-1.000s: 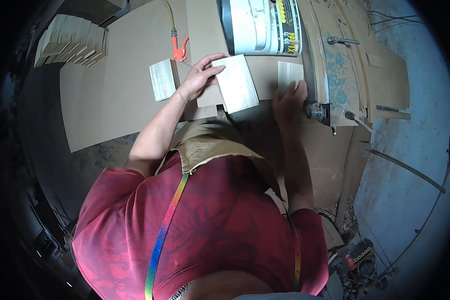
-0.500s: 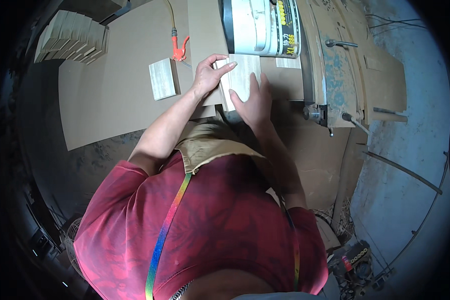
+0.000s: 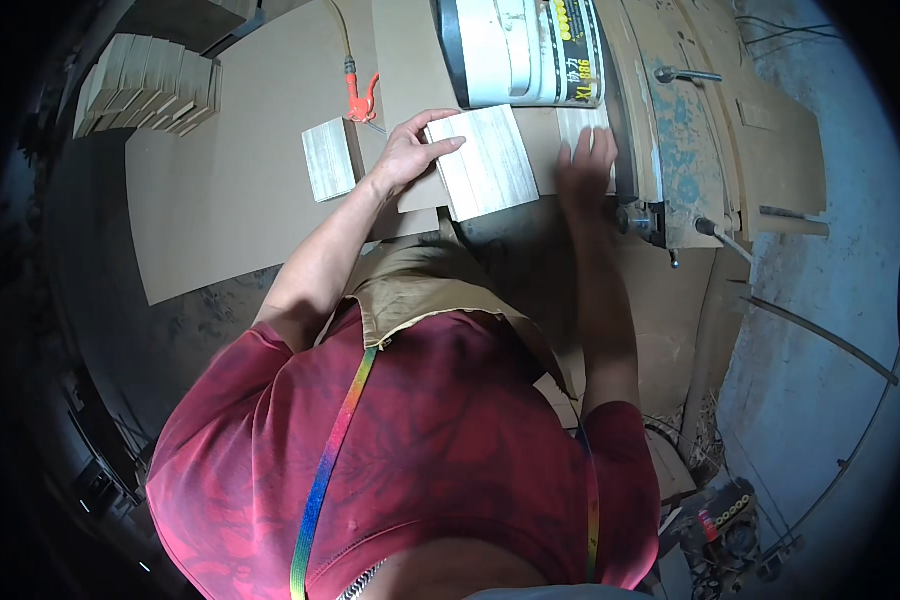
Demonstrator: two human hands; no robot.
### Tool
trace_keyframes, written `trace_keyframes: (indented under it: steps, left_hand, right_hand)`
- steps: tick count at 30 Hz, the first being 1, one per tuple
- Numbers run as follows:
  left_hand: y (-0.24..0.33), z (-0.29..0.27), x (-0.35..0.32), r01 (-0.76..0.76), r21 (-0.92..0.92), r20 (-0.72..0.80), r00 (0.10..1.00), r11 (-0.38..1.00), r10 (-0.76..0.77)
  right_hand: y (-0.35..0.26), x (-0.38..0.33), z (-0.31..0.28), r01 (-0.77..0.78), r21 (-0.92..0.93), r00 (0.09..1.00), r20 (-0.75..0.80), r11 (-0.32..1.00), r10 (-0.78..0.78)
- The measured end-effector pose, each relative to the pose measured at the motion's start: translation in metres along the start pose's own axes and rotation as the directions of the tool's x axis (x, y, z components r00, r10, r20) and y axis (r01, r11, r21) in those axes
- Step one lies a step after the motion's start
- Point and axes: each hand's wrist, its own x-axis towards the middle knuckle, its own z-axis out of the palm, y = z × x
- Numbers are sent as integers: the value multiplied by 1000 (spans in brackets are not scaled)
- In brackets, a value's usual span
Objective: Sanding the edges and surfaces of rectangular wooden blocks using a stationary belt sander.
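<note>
The left hand [image 3: 407, 152] lies flat with fingers spread on the left edge of a pale wooden board [image 3: 488, 160], which lies on the brown surface [image 3: 230, 210] just in front of a white drum [image 3: 515, 50]; its grip is apart, pressing rather than clasping. The right hand [image 3: 585, 170] rests open, fingers stretched, just right of the board, on a second pale piece [image 3: 578, 120] at the foot of the drum; its grip is apart too. A smaller wooden block [image 3: 327, 158] lies left of the left hand, near an orange clamp [image 3: 360, 100]. A stack of wood pieces [image 3: 145, 85] sits far left.
</note>
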Motion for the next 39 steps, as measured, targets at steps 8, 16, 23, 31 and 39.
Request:
trace_keyframes:
  steps: [8, 16, 23, 31, 39]
  left_hand:
    - [-1, 16, 4, -21, 275, -132, 990, 961, 59]
    - [-12, -19, 9, 71, 34, 22, 997, 997, -71]
    - [-9, -20, 1, 63, -95, 143, 988, 993, -49]
    - [-10, 1, 9, 74, 13, -90, 993, 997, -73]
    - [-20, -4, 6, 0, 21, -63, 998, 1000, 1]
  right_hand:
    - [-102, -2, -49, -55, 107, 964, 263, 993, 25]
    - [-45, -48, -53, -180, -40, 975, 125, 983, 184]
    - [-12, -7, -2, 1, -30, 1000, 23, 1000, 0]
    - [-142, -1, -60, -256, 266, 899, 418, 929, 128]
    - [-96, -34, -72, -377, 295, 879, 414, 878, 238]
